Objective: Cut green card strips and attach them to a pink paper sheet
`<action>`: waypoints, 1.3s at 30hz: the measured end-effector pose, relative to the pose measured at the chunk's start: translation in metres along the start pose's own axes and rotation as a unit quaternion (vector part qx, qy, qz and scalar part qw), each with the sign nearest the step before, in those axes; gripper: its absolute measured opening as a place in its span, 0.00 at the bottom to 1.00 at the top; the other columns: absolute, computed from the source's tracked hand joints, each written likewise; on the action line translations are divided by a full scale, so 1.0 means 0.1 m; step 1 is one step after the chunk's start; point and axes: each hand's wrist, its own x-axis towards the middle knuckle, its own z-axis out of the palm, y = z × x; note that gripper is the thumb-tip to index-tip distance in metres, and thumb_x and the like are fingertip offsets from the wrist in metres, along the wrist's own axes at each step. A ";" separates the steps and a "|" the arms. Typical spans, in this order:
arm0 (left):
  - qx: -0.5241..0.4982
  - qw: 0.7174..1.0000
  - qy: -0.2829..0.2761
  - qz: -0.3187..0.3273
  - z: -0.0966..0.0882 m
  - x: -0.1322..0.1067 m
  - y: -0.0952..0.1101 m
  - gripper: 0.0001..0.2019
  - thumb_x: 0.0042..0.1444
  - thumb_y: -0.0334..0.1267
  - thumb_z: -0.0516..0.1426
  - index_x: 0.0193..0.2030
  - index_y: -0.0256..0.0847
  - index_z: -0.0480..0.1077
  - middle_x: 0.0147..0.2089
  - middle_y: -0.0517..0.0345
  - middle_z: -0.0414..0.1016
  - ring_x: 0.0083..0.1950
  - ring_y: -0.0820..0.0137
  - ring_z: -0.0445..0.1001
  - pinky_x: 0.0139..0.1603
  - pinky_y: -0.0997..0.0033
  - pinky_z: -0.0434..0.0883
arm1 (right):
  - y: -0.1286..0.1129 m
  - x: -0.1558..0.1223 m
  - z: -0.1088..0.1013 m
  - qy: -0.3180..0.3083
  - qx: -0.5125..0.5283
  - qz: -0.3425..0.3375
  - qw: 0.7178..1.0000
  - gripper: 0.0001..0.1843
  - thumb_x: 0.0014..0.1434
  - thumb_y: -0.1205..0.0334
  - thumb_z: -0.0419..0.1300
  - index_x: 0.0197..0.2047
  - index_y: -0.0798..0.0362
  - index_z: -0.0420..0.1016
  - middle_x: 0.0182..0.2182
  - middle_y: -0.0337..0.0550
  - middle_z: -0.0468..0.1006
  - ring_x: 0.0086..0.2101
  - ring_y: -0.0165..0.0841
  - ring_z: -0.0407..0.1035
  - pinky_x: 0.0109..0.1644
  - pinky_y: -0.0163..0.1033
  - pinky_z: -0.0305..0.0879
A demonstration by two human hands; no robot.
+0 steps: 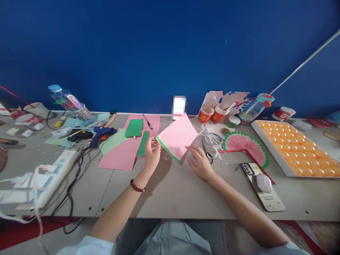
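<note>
A sheet of pink paper [177, 136] with a green strip along its lower left edge is held tilted above the table. My left hand [153, 151] pinches its left corner, at the end of the green strip. At the sheet's lower right edge, my right hand [200, 164] touches the paper with its fingertips; the fingers are apart and the thumb stays clear of the sheet. Left of the held sheet lie green paper pieces [134, 128] on other pink paper [122, 157]. A folded pink-and-green paper fan [245, 143] with red sticks rests to the right.
Scissors [209, 156] and white cord [213, 140] lie near my right hand. Farther right are a phone [268, 198], a tray of orange balls [300, 148] and a bottle [253, 109]. Paper cups [206, 115] stand behind. A glue gun [99, 135] and power strip [57, 177] are left.
</note>
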 end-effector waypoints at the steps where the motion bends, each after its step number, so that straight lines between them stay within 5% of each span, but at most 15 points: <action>1: -0.010 1.000 0.007 -0.002 -0.01 0.02 -0.01 0.13 0.55 0.42 0.56 0.46 0.42 0.64 0.36 0.58 0.71 0.31 0.73 0.73 0.29 0.75 0.72 | 0.02 0.01 -0.01 0.024 -0.001 0.015 1.000 0.21 0.64 0.62 0.50 0.60 0.49 0.62 0.52 0.51 0.69 0.54 0.40 0.64 0.57 0.48 0.63; 9: -0.126 0.990 -0.005 -0.056 -0.03 0.14 -0.07 0.15 0.55 0.43 0.57 0.47 0.42 0.64 0.32 0.62 0.67 0.31 0.75 0.69 0.32 0.76 0.69 | 0.21 0.04 -0.01 0.161 0.051 0.149 0.974 0.23 0.62 0.56 0.52 0.60 0.50 0.61 0.55 0.53 0.66 0.57 0.43 0.60 0.60 0.54 0.58; 13: -0.133 0.989 -0.046 -0.040 -0.03 0.11 -0.04 0.14 0.55 0.45 0.57 0.46 0.43 0.65 0.30 0.64 0.66 0.27 0.76 0.65 0.28 0.78 0.65 | 0.37 0.08 -0.10 0.202 0.224 0.262 0.917 0.26 0.58 0.48 0.57 0.57 0.49 0.64 0.54 0.50 0.70 0.52 0.42 0.66 0.54 0.49 0.65; 16: -0.106 0.991 -0.078 -0.026 -0.04 0.09 -0.02 0.13 0.56 0.46 0.57 0.45 0.44 0.65 0.27 0.65 0.63 0.25 0.75 0.62 0.27 0.77 0.63 | 0.47 0.10 -0.21 0.154 0.339 0.340 0.864 0.23 0.54 0.44 0.61 0.47 0.51 0.73 0.40 0.46 0.78 0.38 0.39 0.73 0.39 0.41 0.70; 20: -0.031 0.993 -0.114 0.001 -0.05 0.08 0.01 0.15 0.59 0.51 0.54 0.42 0.42 0.68 0.27 0.62 0.62 0.28 0.73 0.62 0.29 0.74 0.63 | 0.49 0.10 -0.27 0.115 0.399 0.386 0.824 0.21 0.46 0.44 0.67 0.34 0.53 0.77 0.24 0.40 0.76 0.23 0.32 0.68 0.25 0.35 0.64; 26: 0.017 0.992 -0.128 0.007 -0.02 0.04 0.02 0.23 0.55 0.57 0.56 0.23 0.40 0.59 0.22 0.66 0.50 0.25 0.75 0.52 0.26 0.74 0.54 | 0.42 0.11 -0.26 0.123 0.404 0.378 0.824 0.21 0.43 0.44 0.69 0.32 0.53 0.78 0.23 0.39 0.76 0.22 0.30 0.66 0.24 0.33 0.61; 39: -0.053 0.993 -0.094 -0.047 0.00 0.01 0.00 0.25 0.53 0.60 0.57 0.20 0.41 0.57 0.19 0.65 0.54 0.24 0.73 0.57 0.26 0.72 0.58 | 0.42 0.11 -0.28 0.123 0.404 0.396 0.815 0.17 0.41 0.49 0.70 0.27 0.53 0.74 0.20 0.35 0.71 0.20 0.28 0.62 0.23 0.32 0.57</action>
